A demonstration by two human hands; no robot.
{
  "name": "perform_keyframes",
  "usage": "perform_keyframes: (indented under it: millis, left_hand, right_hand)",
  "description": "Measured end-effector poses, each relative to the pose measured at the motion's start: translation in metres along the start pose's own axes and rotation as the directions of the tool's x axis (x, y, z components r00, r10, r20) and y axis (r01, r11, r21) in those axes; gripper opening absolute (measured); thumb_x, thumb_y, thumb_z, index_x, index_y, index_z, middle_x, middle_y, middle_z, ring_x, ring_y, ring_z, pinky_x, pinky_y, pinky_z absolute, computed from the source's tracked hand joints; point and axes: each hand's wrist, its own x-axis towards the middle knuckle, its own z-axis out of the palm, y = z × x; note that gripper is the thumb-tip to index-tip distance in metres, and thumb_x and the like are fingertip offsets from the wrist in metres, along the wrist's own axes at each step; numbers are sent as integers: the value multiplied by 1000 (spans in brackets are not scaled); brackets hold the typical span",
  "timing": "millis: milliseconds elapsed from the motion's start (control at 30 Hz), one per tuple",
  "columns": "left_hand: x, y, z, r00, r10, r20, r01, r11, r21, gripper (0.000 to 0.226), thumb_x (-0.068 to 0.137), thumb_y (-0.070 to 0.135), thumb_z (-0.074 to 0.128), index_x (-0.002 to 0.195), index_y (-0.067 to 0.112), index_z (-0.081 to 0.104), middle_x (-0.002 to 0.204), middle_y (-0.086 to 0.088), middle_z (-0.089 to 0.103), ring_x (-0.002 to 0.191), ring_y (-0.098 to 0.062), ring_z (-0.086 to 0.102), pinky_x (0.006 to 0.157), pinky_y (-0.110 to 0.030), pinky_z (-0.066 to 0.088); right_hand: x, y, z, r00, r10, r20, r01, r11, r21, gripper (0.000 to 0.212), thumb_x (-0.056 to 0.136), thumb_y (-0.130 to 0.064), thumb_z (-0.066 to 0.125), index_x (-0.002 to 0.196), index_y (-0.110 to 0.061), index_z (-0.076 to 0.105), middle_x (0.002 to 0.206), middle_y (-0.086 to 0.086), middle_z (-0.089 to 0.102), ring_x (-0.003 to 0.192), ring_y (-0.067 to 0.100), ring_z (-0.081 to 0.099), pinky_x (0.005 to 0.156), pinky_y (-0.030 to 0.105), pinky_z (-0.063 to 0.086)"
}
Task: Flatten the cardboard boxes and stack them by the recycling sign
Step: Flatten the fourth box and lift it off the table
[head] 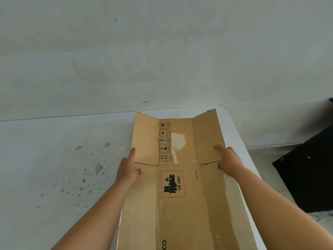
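Note:
A flattened brown cardboard box (180,210) lies lengthwise on a white table (54,159), with handling symbols and a red-bordered "UN 3481" label facing up. Its two far side flaps tilt up slightly. My left hand (128,170) grips the box's left edge where the flap joins the body, index finger stretched along the flap and thumb on top. My right hand (228,162) grips the right edge the same way, fingers on the right flap and thumb on the body. No recycling sign is in view.
The table's far edge meets a pale wall (162,51). Brownish stains (98,167) mark the tabletop left of the box. The table's right edge runs close beside the box. A black object (310,174) stands on the floor to the right.

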Motion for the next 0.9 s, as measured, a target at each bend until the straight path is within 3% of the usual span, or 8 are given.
perform_keyframes:
  millis: [233,467,567,900]
  left_hand:
    - [-25,-60,-100,993,117,-34,-119,992,-46,88,84,12,67,149,32,11,144,-13,38,128,-29,41,98,-29,35]
    - [-54,-106,-197,941,211,-265,-257,954,-153,85,77,9,74,145,33,30,123,-4,55,100,-17,50,84,-24,38]
    - [-57,-113,-229,901,216,-375,-303,934,-191,84,75,8,76,143,33,34,107,-2,52,94,-17,50,81,-23,36]
    - [-5,-95,-338,706,301,-641,-489,862,-133,81,78,7,73,142,37,34,104,-1,52,98,-14,48,86,-25,36]
  right_hand:
    - [-61,-75,20,985,-92,-145,111,986,128,72,84,0,59,143,-31,32,116,4,36,91,23,52,83,34,50]
    - [-99,-160,19,932,-237,-274,289,942,170,68,86,-2,59,143,-30,34,117,4,39,92,21,50,84,30,45]
    - [-104,-197,6,895,-303,-328,373,911,174,66,87,-4,58,142,-31,33,118,3,39,94,19,48,88,32,46]
    - [-80,-313,-52,746,-420,-516,571,802,173,65,88,-6,58,138,-38,33,114,-3,39,92,17,53,81,30,46]
